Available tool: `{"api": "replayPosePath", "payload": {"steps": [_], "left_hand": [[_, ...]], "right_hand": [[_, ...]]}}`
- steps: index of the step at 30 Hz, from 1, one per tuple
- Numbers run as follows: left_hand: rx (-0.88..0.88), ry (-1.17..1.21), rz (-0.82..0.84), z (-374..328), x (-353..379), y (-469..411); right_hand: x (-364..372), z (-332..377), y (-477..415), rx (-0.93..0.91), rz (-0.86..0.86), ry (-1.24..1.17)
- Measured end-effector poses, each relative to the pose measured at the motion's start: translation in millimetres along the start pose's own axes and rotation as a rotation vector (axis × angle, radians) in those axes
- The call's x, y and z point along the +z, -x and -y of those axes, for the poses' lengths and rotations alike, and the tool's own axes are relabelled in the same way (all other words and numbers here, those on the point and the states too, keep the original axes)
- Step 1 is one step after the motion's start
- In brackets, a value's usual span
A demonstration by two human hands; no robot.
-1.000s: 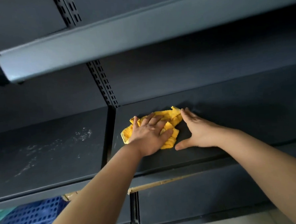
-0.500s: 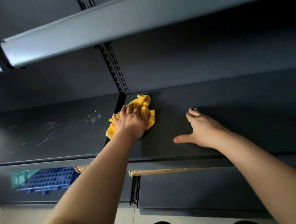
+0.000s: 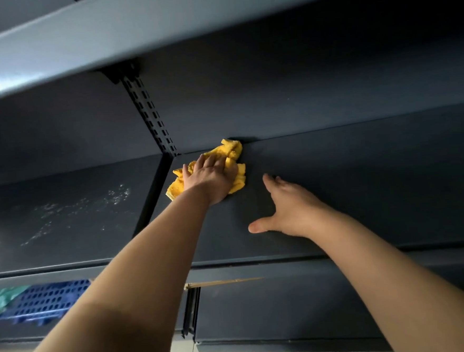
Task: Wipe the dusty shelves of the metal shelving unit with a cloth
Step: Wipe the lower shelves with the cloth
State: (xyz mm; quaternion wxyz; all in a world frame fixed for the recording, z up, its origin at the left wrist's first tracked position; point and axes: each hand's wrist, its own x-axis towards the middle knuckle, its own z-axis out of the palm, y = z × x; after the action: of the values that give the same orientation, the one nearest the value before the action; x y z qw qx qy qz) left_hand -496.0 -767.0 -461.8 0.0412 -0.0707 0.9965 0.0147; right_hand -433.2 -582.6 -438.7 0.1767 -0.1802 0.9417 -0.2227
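The crumpled yellow ribbed cloth (image 3: 232, 150) lies at the back left corner of the right-hand section of the dark grey metal shelf (image 3: 364, 194), its far end touching the line where the shelf meets the dark back panel (image 3: 301, 83), just right of the perforated slotted upright (image 3: 149, 113). The left hand (image 3: 212, 178) lies on top of the cloth with its fingers stretched forward and spread, palm down, pressing it against the shelf rather than bunching it; yellow folds show beyond the fingertips and on both sides of the hand. The right hand (image 3: 290, 207) rests flat on the bare shelf surface near the cloth but apart from it, fingers straight and pointing toward the back, thumb splayed out to the left, holding nothing. Both bare forearms reach up from the bottom of the view. Left of the upright, the neighbouring shelf section (image 3: 24, 240) carries pale smears and specks of dust (image 3: 90, 207) across its top. Overhead runs the lighter grey front edge of the upper shelf (image 3: 160, 24). Below the wiped shelf, at the lower left, sits a blue perforated plastic crate (image 3: 44, 301) with something green (image 3: 0, 299) beside it, too blurred to say whether it is fabric or a bag. A thin tan strip (image 3: 222, 282) lies along the front of the level beneath.
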Motion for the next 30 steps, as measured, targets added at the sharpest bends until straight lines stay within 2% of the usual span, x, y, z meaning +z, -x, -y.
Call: {"api": "replayPosePath", "payload": {"steps": [6, 9, 19, 26, 30], "left_hand": [[0.171, 0.022, 0.105, 18.2, -3.9, 38.3], [0.189, 0.005, 0.116, 31.3, -4.4, 58.8], [0.071, 0.077, -0.053, 50.9, 9.8, 110.5], [-0.283, 0.091, -0.053, 50.9, 5.8, 59.4], [-0.302, 0.095, -0.041, 45.9, 3.0, 55.1]], "right_hand": [[-5.0, 6.7, 0.2, 0.013, 0.017, 0.076], [-6.5, 6.3, 2.1, 0.017, 0.022, 0.094], [-5.3, 11.3, 5.5, 0.003, 0.036, 0.136], [11.9, 36.0, 5.0, -0.191, 0.02, 0.221], [16.8, 40.9, -7.3, -0.229, 0.005, 0.265]]}}
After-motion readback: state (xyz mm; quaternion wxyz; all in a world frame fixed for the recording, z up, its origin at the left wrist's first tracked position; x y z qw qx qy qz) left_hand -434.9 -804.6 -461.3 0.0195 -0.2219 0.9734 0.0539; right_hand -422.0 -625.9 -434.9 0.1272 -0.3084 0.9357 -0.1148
